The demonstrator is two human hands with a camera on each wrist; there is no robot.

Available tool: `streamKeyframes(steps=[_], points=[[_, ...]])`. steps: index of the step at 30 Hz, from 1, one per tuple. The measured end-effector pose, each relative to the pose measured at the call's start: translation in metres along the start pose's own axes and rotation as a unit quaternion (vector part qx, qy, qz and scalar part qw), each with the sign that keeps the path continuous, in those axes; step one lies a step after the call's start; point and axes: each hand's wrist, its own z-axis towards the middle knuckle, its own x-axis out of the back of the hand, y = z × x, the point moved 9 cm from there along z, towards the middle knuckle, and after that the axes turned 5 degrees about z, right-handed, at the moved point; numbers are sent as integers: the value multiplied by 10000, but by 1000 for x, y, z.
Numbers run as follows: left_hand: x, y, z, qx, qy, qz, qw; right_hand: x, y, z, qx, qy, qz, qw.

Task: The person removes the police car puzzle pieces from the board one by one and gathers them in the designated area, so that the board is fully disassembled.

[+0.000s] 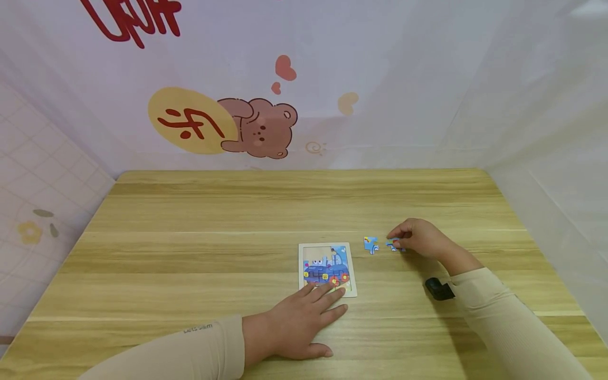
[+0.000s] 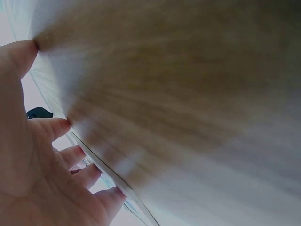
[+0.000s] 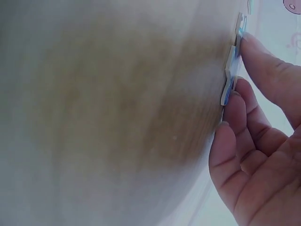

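Observation:
A square jigsaw board (image 1: 301,264) with a pale frame lies on the table, its picture a blue cartoon vehicle with red and yellow wheels. Bare backing shows at its upper left. My left hand (image 1: 304,319) rests with fingers spread over the board's near edge; in the left wrist view the fingertips (image 2: 113,195) lie along that edge. Right of the board, my right hand (image 1: 425,240) pinches a blue and red puzzle piece (image 1: 393,244), thumb and fingers at its sides. Another light-blue puzzle piece (image 1: 371,245) lies between that piece and the board.
The wood-grain table (image 1: 190,237) runs back to a white curtain (image 1: 404,79) printed with a bear and hearts. A small black object (image 1: 439,289) shows beside the right sleeve. White cloth hangs at both sides.

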Motion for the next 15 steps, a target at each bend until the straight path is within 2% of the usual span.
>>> streamKeyframes(steps=[15], points=[[0, -1, -1, 16, -30, -68, 10000, 2, -1, -1, -24, 16, 13, 10000]])
